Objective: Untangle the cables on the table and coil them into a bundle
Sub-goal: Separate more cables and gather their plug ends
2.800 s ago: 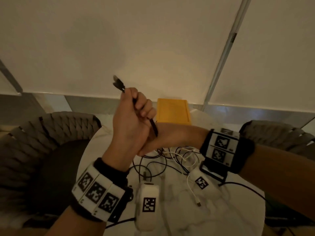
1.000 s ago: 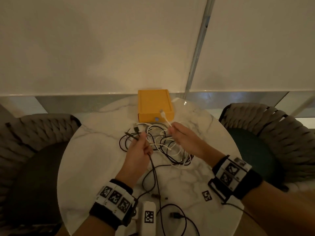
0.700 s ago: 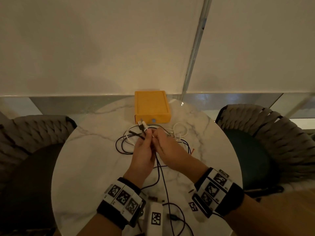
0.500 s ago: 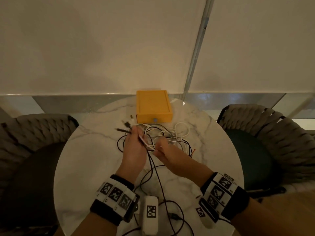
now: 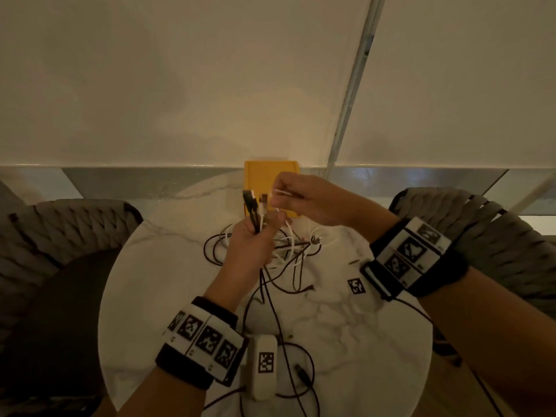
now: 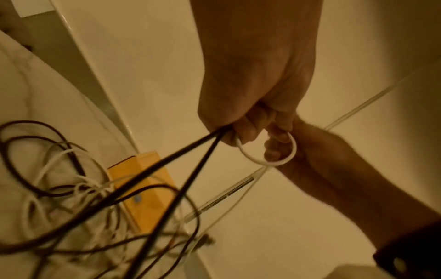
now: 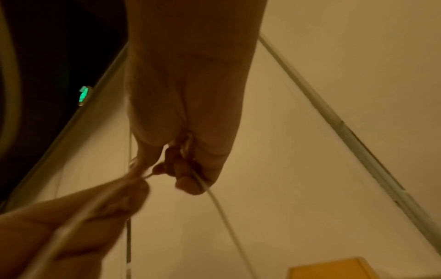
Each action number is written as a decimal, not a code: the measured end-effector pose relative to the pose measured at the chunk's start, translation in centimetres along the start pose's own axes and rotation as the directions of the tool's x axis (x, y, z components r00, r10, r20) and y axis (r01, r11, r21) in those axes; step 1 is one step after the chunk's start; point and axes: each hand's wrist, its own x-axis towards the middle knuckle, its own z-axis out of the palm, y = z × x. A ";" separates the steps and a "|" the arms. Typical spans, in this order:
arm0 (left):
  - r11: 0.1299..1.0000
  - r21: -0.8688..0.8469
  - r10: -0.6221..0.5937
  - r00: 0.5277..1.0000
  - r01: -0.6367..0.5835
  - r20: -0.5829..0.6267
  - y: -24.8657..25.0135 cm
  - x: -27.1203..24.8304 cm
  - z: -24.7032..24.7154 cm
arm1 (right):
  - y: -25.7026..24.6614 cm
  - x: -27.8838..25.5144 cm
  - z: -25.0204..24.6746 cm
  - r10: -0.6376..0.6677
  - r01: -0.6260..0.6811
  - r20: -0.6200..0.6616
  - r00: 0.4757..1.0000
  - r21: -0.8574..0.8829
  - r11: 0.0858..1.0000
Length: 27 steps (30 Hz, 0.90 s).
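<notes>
While the tangle of cables (image 5: pixel 288 251) sprawls across the middle of the round marble table (image 5: pixel 346 326), both hands work just above it at frame centre. The left hand (image 5: pixel 252 245) clenches a bunch of cable ends — black plugs (image 5: pixel 251 203) and a white one poking up out of the fist — and in the left wrist view two black cables (image 6: pixel 181 162) run from that grip down to the pile. The right hand (image 5: pixel 304 197), just above and to the right, pinches a white cable (image 5: pixel 281 192) between fingertips; the right wrist view shows it trailing downward from the curled fingers (image 7: pixel 188 185). A yellow box (image 5: pixel 261 182) sits at the table's far edge, partly behind the hands. Another black cable (image 5: pixel 304 377) loops at the lower edge, near the wristbands. Woven chairs (image 5: pixel 60 236) flank the table.
</notes>
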 end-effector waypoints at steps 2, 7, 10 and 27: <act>0.997 -0.053 0.052 0.997 -0.055 -0.055 1.2 0.3 -0.6 | 1.4 -0.1 -0.7 0.016 -0.013 0.077 0.997 -0.034 0.999; 0.965 -0.247 0.073 0.995 -0.088 -0.072 3.0 0.9 -3.3 | 6.4 -2.5 2.3 0.300 -0.241 0.297 0.906 -0.220 0.945; 0.999 -0.038 0.024 0.998 -0.026 -0.066 2.9 0.3 -3.7 | 6.2 -3.3 3.1 0.315 -0.284 0.185 0.931 -0.175 0.943; 0.955 0.289 0.094 0.994 -0.074 -0.057 -0.2 0.4 -1.2 | 7.2 -3.2 4.6 0.185 -0.151 0.132 0.974 -0.232 0.961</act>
